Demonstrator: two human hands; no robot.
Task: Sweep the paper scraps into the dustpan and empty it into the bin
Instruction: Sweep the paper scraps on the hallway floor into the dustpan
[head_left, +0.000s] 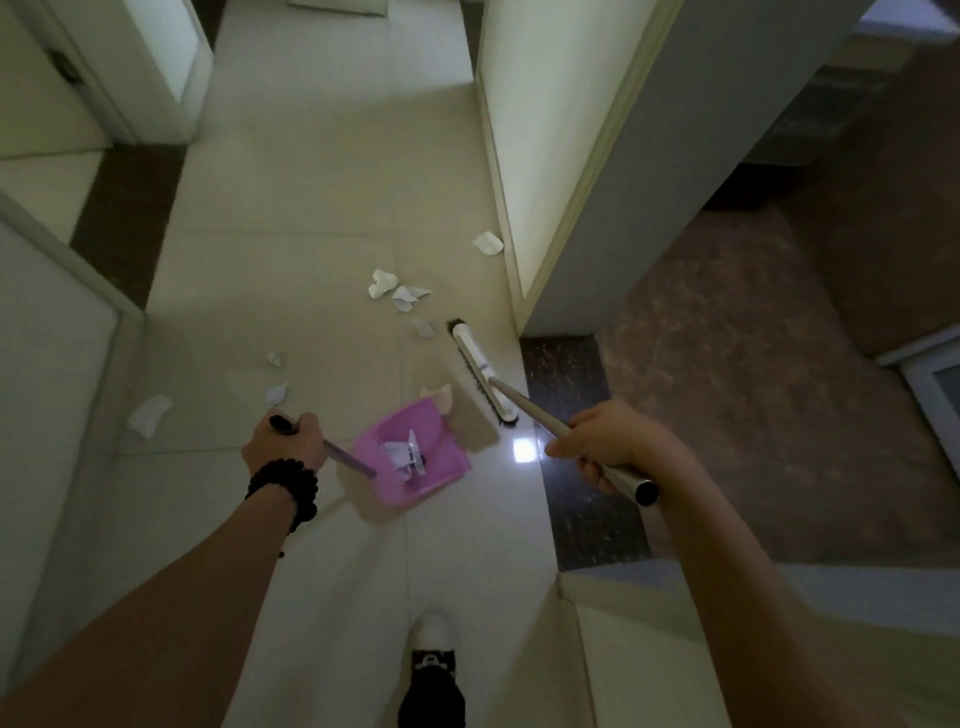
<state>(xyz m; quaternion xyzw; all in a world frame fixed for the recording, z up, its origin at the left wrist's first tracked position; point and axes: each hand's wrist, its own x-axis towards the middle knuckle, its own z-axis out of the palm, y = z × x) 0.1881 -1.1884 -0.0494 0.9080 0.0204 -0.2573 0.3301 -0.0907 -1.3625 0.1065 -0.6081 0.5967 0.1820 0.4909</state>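
Note:
My left hand (288, 441) grips the long handle of a pink dustpan (441, 467) that rests on the pale tiled floor, with a few white scraps inside it. My right hand (608, 447) grips the metal broom handle (535, 410). The white broom head (480, 371) lies on the floor just right of the pan's mouth, and one scrap (440, 397) sits at the pan's lip. Several crumpled white paper scraps lie ahead: a pair (397, 291) in the middle, one (488, 243) by the wall, one (150, 414) at the left.
A white wall corner (550, 260) stands to the right of the broom, with a dark stone threshold (576, 415) below it and brown flooring beyond. Door frames (78, 270) line the left side. My shoe (434, 649) shows at the bottom.

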